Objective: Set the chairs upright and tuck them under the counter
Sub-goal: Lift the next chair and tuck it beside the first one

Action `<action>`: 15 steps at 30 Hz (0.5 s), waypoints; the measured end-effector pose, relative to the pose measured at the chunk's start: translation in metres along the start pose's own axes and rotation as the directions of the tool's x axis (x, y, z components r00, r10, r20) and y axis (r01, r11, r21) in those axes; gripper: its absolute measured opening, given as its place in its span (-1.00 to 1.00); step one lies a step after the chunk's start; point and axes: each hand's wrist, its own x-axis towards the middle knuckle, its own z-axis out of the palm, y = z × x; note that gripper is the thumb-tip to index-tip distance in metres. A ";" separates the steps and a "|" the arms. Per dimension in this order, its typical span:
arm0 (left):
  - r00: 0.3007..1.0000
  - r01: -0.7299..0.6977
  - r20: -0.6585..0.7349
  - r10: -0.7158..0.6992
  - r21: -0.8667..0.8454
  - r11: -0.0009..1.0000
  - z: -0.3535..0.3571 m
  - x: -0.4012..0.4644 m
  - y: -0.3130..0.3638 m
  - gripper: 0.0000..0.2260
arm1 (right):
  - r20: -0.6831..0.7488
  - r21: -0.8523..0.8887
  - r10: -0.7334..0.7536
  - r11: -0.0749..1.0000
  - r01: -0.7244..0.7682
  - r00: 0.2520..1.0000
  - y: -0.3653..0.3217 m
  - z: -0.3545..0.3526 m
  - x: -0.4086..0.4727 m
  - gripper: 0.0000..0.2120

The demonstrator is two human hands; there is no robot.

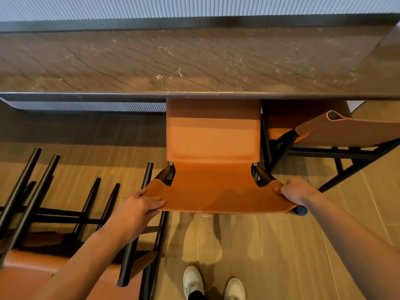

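Observation:
An upright chair point(213, 148) with an orange leather seat and black frame stands in front of me, the front of its seat under the brown stone counter point(173, 61). My left hand point(140, 204) grips the left end of its leather backrest point(216, 198), and my right hand point(296, 191) grips the right end. A second upright chair point(337, 131) stands to the right, partly under the counter. At lower left lies an overturned chair point(43, 234), its black legs pointing up and its orange seat down.
The floor point(281, 245) is wood-look tile. My white shoes point(213, 282) stand just behind the middle chair. A ribbed white wall panel point(86, 106) runs below the counter on the left. The overturned chair's legs crowd the space beside my left arm.

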 end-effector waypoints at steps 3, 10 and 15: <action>1.000 -0.003 -0.010 0.003 0.003 1.000 -0.009 0.018 -0.005 -0.67 | 0.025 0.076 0.052 0.996 -0.054 0.998 -0.001 -0.005 -0.007 -0.76; 0.998 -0.061 -0.009 0.062 0.050 0.997 -0.036 0.062 -0.014 -0.67 | -0.145 0.055 -0.010 0.998 0.019 0.989 -0.033 -0.021 0.000 -0.75; 0.989 -0.145 -0.015 0.146 0.063 0.987 -0.060 0.099 -0.018 -0.70 | -0.188 -0.168 -0.111 0.983 0.080 0.976 -0.065 -0.042 0.012 -0.71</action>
